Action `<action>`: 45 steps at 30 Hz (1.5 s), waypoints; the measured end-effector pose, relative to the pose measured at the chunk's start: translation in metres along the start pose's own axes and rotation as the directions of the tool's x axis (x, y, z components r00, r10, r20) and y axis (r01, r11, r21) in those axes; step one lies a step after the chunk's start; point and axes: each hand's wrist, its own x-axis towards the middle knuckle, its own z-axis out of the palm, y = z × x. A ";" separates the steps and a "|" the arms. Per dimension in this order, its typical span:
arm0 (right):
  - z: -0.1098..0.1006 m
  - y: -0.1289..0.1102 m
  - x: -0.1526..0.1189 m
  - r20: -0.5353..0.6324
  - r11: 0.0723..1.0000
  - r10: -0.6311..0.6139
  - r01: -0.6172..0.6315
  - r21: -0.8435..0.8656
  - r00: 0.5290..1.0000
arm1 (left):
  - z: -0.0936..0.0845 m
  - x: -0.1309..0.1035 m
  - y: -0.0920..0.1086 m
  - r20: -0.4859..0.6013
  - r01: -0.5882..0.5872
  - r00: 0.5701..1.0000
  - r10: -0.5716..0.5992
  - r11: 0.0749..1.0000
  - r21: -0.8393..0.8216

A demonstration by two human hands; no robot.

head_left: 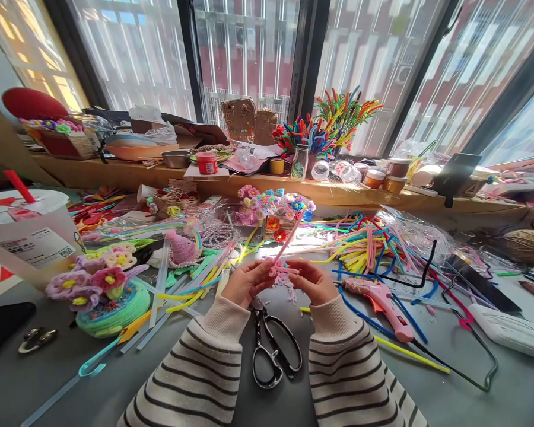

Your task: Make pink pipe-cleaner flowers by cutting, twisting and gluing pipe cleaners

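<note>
Between my two hands, over the middle of the grey table, is a pink pipe cleaner (287,240). Its lower part is bent into small loops, and one long straight end points up and away. My left hand (249,281) pinches it near the loops. The fingers of my right hand (314,282) close on a short end at the right. Black-handled scissors (271,356) lie on the table between my forearms, their blades partly hidden by my left hand. To the right of my right hand rests a pink glue gun (382,303). Small pink scraps (289,290) lie behind the hands.
A drink cup (31,231) with a red straw stands at the left, near a green cushion-like piece with fuzzy flowers (109,296). Clear glue sticks (160,284) lie nearby. Yellow and pink pipe cleaners (360,252) heap at the right. The glue gun's cord (454,376) loops across the right side.
</note>
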 end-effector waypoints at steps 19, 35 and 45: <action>0.008 -0.001 0.000 -0.049 0.986 -0.045 0.052 0.158 0.998 | 0.007 -0.001 -0.007 0.119 0.157 0.981 -0.156 0.988 -0.002; 0.004 -0.004 0.002 -0.313 0.985 -0.020 0.073 0.157 0.950 | 0.004 -0.002 -0.003 0.213 0.088 0.971 -0.106 0.992 0.094; 0.009 0.001 0.003 -0.235 0.984 0.041 0.001 0.178 0.971 | 0.007 -0.001 -0.003 0.168 0.014 0.985 -0.023 0.998 0.055</action>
